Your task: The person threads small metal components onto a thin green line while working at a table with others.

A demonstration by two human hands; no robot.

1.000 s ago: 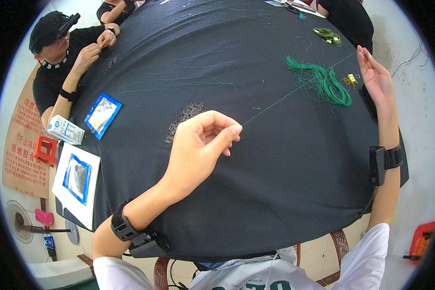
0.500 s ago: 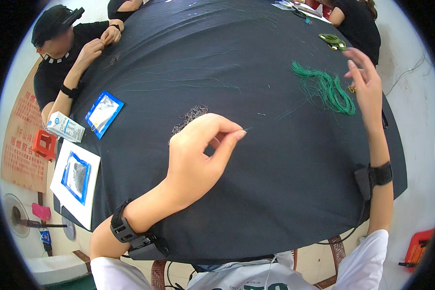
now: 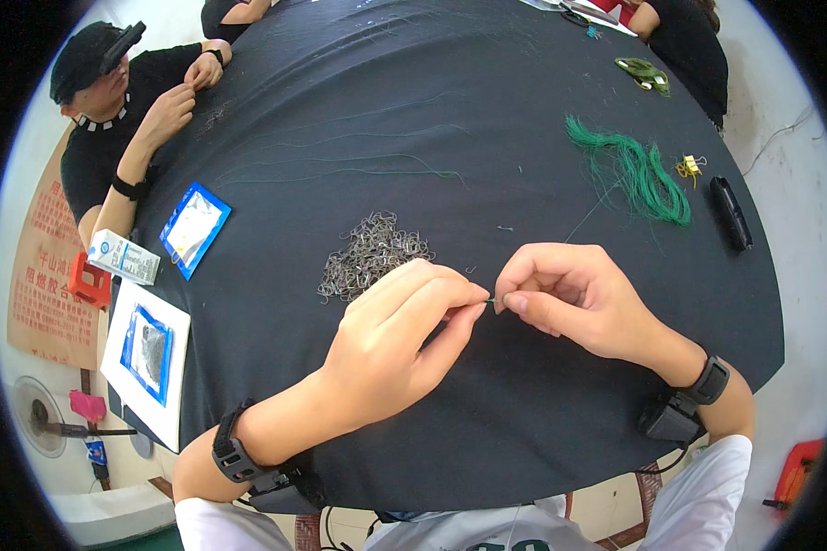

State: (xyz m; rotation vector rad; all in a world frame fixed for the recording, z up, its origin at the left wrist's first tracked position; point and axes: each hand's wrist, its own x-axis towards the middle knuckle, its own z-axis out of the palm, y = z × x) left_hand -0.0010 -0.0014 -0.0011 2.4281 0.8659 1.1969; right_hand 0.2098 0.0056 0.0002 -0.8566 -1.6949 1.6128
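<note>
Cloth (image 3: 542, 422), black and lightly creased, covers the table. At far left a seated person (image 3: 92, 151) in black shirt and cap is positioned at its edge. The left hand (image 3: 409, 335) is palm down over the near middle, thumb and forefinger tips pressed together on a green thread end (image 3: 490, 300). The right hand (image 3: 579, 298) faces it just to the right, forefinger bent toward the thumb, other fingers curled; whether these tips are clamped on the thread cannot be told, the gap being too small in this view. A white board (image 3: 180, 349) lies at near left. A green thread bundle (image 3: 648, 179) is spread on the cloth at far right, well apart from both hands. A pile of metal hooks (image 3: 372, 255) lies just beyond the left hand. One blue-edged packet (image 3: 149, 354) rests on the board; a second packet (image 3: 196, 228) lies farther off on the cloth. A white carton (image 3: 124, 257) is at the left edge, near the board. A black cylindrical object (image 3: 730, 214) lies at right. Smallest noted: a yellow clip (image 3: 689, 166), between that object and the bundle.
</note>
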